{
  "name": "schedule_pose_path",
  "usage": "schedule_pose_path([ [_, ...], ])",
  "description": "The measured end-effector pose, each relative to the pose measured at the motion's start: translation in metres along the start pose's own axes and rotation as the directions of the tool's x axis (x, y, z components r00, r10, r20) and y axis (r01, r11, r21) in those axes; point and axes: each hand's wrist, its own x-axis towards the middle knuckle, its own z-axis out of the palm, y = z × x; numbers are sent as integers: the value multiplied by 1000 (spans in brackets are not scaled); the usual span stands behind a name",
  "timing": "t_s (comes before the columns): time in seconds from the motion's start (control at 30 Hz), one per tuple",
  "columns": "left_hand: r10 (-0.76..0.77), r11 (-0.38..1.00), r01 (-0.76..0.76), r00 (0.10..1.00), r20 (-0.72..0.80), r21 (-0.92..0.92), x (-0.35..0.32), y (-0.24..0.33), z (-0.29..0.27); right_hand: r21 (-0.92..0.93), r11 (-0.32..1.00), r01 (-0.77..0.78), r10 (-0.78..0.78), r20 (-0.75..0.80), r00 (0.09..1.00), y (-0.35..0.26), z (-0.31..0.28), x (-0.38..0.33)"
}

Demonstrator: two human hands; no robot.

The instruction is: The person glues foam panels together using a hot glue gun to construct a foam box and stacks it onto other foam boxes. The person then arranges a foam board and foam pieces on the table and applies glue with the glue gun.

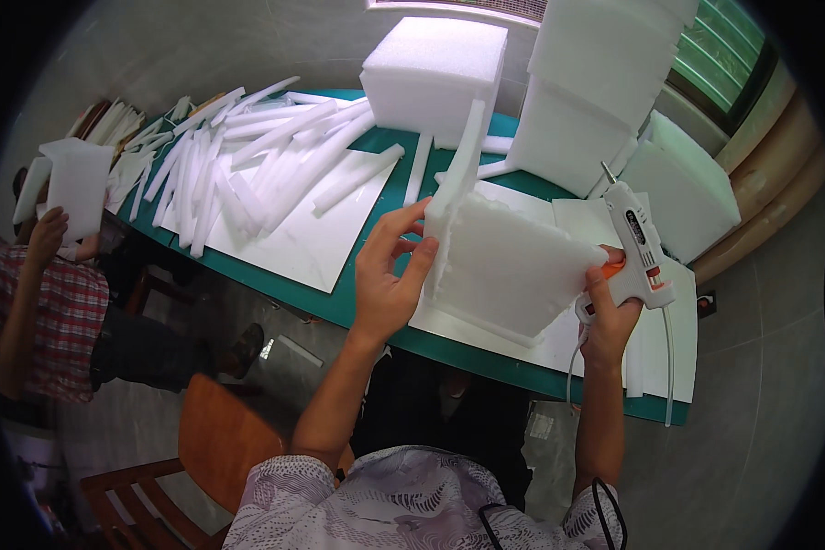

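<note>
Above the near edge of the table, my left hand [385, 286] grips a narrow white foam panel [456, 174] standing on edge, fingers and thumb closed on its near end. A wider white foam sheet [513, 266] meets this panel at roughly a right angle; its edges look rough. My right hand [610, 323] holds a white hot glue gun [640, 240] with an orange trigger, its nozzle pointing up and away. The same hand's fingertips touch the right edge of the wider sheet. From the gun's handle a cord hangs down. Whether glue lies along the joint cannot be made out.
Foam strips [275, 156] lie heaped on the left of the green table [302, 305]. White foam blocks [435, 73] and a tall foam stack [582, 101] stand at the back. A wooden chair [220, 440] is lower left. Another person [55, 293] holds foam at far left.
</note>
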Motion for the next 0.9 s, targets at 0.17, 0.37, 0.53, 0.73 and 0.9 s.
schedule_pose_path([
  [0.17,30,997,-30,1000,4,68,1,6,1,12,1000,3,-3,30,1000,3,-1,-3],
  [0.37,12,998,-13,1000,16,64,0,8,2,15,999,39,-40,66,997,5,-5,-9],
  [0.53,15,998,-15,1000,4,58,2,6,2,31,999,34,-35,45,998,4,-1,-10],
  [0.73,117,977,-116,993,7,178,5,8,-1,-13,998,62,-61,22,998,9,-2,-10],
  [0.9,103,973,-103,995,9,208,5,13,0,44,997,68,-70,46,996,16,-1,-12],
])
